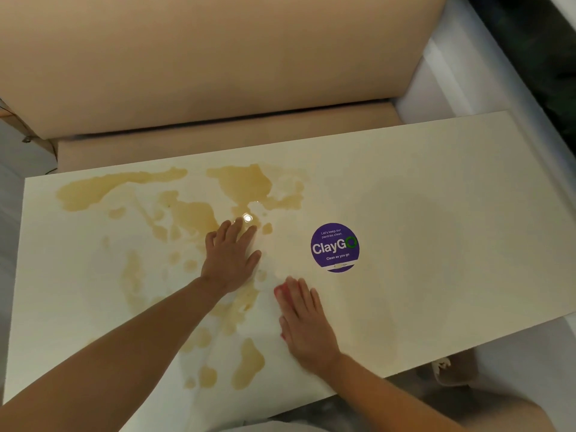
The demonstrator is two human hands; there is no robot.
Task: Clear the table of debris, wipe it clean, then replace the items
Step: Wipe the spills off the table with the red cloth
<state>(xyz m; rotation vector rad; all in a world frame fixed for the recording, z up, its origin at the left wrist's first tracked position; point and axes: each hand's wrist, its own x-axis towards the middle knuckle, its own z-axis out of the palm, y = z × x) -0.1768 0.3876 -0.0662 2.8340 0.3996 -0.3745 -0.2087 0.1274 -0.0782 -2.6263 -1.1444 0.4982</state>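
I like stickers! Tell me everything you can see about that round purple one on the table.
The round purple sticker lies flat on the cream tabletop, right of the yellowish spill. White letters read "ClayGo", its "o" a green ring, with "Let's keep our pantries clean" above and "Clean as you go" below. Nothing touches it; it looks dry.

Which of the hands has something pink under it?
The right hand, nearer the purple round sticker. A pink cloth peeks out beside its flat fingers. The left hand lies flat on the yellow spill, with no pink showing.
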